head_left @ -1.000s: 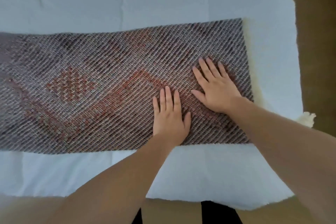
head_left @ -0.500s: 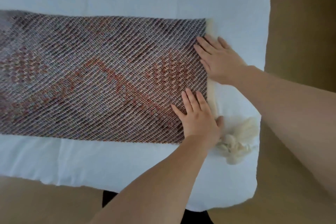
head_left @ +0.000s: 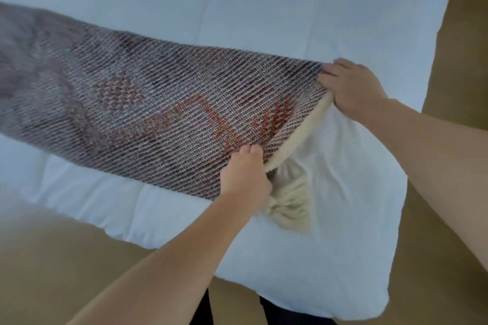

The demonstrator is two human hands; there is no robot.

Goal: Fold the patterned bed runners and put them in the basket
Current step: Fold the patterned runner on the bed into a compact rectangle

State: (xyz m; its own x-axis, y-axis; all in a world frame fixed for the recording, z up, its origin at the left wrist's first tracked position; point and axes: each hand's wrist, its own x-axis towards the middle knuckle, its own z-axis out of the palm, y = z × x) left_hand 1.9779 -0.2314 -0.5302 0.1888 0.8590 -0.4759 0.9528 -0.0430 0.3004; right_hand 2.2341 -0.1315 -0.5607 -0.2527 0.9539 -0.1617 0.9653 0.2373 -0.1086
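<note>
Patterned bed runner (head_left: 163, 113) is lying stretched across the white bed (head_left: 264, 2), running away to the left of both hands, its far-left stretch going blurred and grey. Weave is showing dark diagonal ribbing with orange-red motifs. Left hand (head_left: 244, 179) is closing its grip on the near corner of the runner's end, fingers curled over the top face and pinching the fabric edge. Right hand (head_left: 353, 87) is gripping the far corner of the same end, fingers folded down over the weave, thumb side tucked under the edge; grip is pressed together on cloth. Between the two grips the end edge is lifting slightly off the bedding, exposing a cream underside (head_left: 298, 134) as a pale strip running diagonally from one hand to the other. A cream tassel (head_left: 290, 206) is hanging from the corner just below and to the right of the left grip, fanning out on the white cover. Bedding to the right of the grips is rumpling into soft creases. Brown floor (head_left: 52, 258) is showing beneath the near edge of the bed and beyond its right side. Both bare forearms are reaching in from the lower right. Basket is not visible in this view.
</note>
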